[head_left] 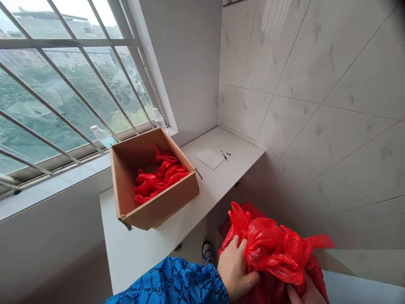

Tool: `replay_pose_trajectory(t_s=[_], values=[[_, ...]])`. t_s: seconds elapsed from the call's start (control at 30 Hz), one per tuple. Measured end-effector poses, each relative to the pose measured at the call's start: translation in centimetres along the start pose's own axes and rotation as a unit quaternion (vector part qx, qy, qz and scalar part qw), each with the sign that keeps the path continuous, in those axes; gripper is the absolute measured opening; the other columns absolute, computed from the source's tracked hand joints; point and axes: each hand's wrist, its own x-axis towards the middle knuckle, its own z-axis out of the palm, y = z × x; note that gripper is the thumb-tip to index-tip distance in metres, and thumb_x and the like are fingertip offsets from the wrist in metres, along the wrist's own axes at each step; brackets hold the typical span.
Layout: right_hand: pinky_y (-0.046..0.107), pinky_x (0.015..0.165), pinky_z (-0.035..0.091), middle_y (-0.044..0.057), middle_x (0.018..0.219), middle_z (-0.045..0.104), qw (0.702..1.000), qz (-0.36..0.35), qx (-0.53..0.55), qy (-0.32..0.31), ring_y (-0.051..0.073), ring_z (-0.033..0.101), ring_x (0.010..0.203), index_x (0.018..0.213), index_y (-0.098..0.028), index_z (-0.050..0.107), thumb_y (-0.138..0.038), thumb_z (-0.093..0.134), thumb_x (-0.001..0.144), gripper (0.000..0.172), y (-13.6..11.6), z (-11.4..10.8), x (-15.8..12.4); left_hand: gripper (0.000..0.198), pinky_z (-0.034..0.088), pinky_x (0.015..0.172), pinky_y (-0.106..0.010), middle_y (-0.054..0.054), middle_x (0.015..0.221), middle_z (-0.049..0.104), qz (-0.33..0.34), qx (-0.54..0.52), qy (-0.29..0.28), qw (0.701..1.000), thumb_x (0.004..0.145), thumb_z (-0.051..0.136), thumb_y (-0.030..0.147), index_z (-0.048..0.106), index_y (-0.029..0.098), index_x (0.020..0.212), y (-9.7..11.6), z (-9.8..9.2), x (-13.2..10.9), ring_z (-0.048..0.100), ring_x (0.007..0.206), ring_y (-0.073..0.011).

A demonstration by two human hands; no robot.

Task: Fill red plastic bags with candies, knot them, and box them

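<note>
A bulging red plastic bag [268, 240] fills the lower right, with knotted handles and loose ends sticking up. My left hand [234, 266], below a blue patterned sleeve, is closed on its left side with the fingertips sunk into the plastic. At the bottom edge, my right hand [305, 291] grips the bag's lower right part; its fingers are partly hidden by red folds. Whether this is one bag or several bunched together I cannot tell. On the white cabinet top stands an open cardboard box [172, 200] with several knotted red bags [158, 179] inside.
The white cabinet top [218, 192] carries a sheet of paper [209, 159] and a black pen [224, 156] beyond the box. Plastic bottles [159, 119] stand on the sill of a barred window [72, 44]. A tiled wall [303, 105] rises at right. A shoe [207, 251] shows below.
</note>
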Motion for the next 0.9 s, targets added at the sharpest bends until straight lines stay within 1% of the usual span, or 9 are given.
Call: replay_pose_trajectory(t_s=[0.07, 0.17, 0.27, 0.4, 0.53, 0.6, 0.7, 0.8, 0.9], values=[[0.044, 0.076, 0.061, 0.014, 0.114, 0.074, 1.0, 0.021, 0.015, -0.018, 0.038, 0.07, 0.106, 0.112, -0.023, 0.065, -0.053, 0.052, 0.075, 0.05, -1.3, 0.7, 1.9, 0.047, 0.05, 0.091, -0.04, -0.009, 0.114, 0.059, 0.02, -0.008, 0.001, 1.0, 0.066, 0.064, 0.026, 0.06, 0.026, 0.113, -1.0, -1.7, 1.5, 0.058, 0.104, -0.0296], [0.046, 0.085, 0.059, 0.016, 0.121, 0.071, 0.999, 0.02, 0.043, -0.002, 0.038, 0.067, 0.114, 0.118, -0.018, 0.063, -0.052, 0.05, 0.077, 0.054, -4.0, 1.7, 3.9, 0.047, 0.05, 0.092, -0.038, -0.008, 0.115, 0.058, 0.049, -0.019, 0.009, 0.999, 0.07, 0.062, 0.026, 0.059, 0.027, 0.117, -2.5, -4.0, 3.6, 0.057, 0.106, -0.0284], [0.045, 0.09, 0.056, 0.015, 0.12, 0.072, 0.999, 0.006, 0.053, 0.008, 0.035, 0.066, 0.114, 0.117, -0.019, 0.063, -0.049, 0.049, 0.08, 0.05, -6.9, 2.3, 5.6, 0.046, 0.049, 0.094, -0.037, -0.007, 0.116, 0.058, 0.059, -0.022, 0.014, 0.998, 0.072, 0.063, 0.026, 0.06, 0.026, 0.118, -3.6, -5.9, 5.2, 0.057, 0.108, -0.0278], [0.042, 0.092, 0.055, 0.012, 0.119, 0.072, 0.998, -0.03, 0.057, 0.003, 0.031, 0.067, 0.113, 0.12, -0.02, 0.062, -0.043, 0.047, 0.085, 0.044, -10.7, 2.4, 8.4, 0.046, 0.05, 0.096, -0.038, -0.008, 0.117, 0.058, 0.051, -0.026, 0.036, 0.998, 0.075, 0.064, 0.027, 0.06, 0.026, 0.121, -4.3, -8.5, 6.6, 0.058, 0.11, -0.0279], [0.04, 0.091, 0.055, 0.012, 0.127, 0.068, 0.996, -0.075, 0.051, -0.008, 0.03, 0.065, 0.117, 0.124, -0.019, 0.061, -0.04, 0.047, 0.086, 0.045, -15.2, 1.9, 12.4, 0.041, 0.05, 0.096, -0.039, -0.008, 0.119, 0.057, 0.044, -0.04, 0.086, 0.994, 0.079, 0.063, 0.024, 0.06, 0.025, 0.12, -4.8, -11.5, 7.6, 0.058, 0.112, -0.0276], [0.039, 0.09, 0.055, 0.012, 0.13, 0.065, 0.994, -0.1, 0.052, -0.011, 0.031, 0.064, 0.118, 0.125, -0.018, 0.06, -0.041, 0.047, 0.087, 0.047, -17.6, 1.6, 14.5, 0.042, 0.05, 0.097, -0.039, -0.008, 0.122, 0.056, 0.046, -0.046, 0.122, 0.99, 0.08, 0.063, 0.023, 0.059, 0.026, 0.122, -5.1, -13.1, 8.1, 0.057, 0.114, -0.0273], [0.038, 0.092, 0.053, 0.011, 0.133, 0.064, 0.987, -0.145, 0.063, -0.004, 0.03, 0.062, 0.12, 0.127, -0.019, 0.059, -0.044, 0.048, 0.088, 0.047, -21.2, 1.1, 17.8, 0.042, 0.049, 0.1, -0.04, -0.009, 0.123, 0.055, 0.063, -0.048, 0.178, 0.981, 0.081, 0.063, 0.023, 0.059, 0.025, 0.124, -5.5, -15.4, 9.3, 0.055, 0.117, -0.0276], [0.037, 0.092, 0.051, 0.01, 0.128, 0.066, 0.983, -0.171, 0.061, -0.01, 0.03, 0.063, 0.118, 0.124, -0.021, 0.06, -0.047, 0.05, 0.087, 0.045, -24.1, 0.4, 21.5, 0.045, 0.047, 0.103, -0.041, -0.01, 0.125, 0.055, 0.07, -0.056, 0.22, 0.971, 0.082, 0.063, 0.024, 0.058, 0.024, 0.127, -5.8, -17.2, 11.3, 0.053, 0.12, -0.0283], [0.036, 0.087, 0.051, 0.009, 0.123, 0.068, 0.979, -0.2, 0.039, -0.033, 0.03, 0.065, 0.113, 0.121, -0.023, 0.06, -0.047, 0.052, 0.086, 0.043, -26.2, 0.0, 26.2, 0.049, 0.044, 0.109, -0.042, -0.012, 0.134, 0.051, 0.063, -0.078, 0.237, 0.966, 0.085, 0.061, 0.023, 0.055, 0.023, 0.133, -6.5, -17.8, 14.0, 0.049, 0.128, -0.0287]])
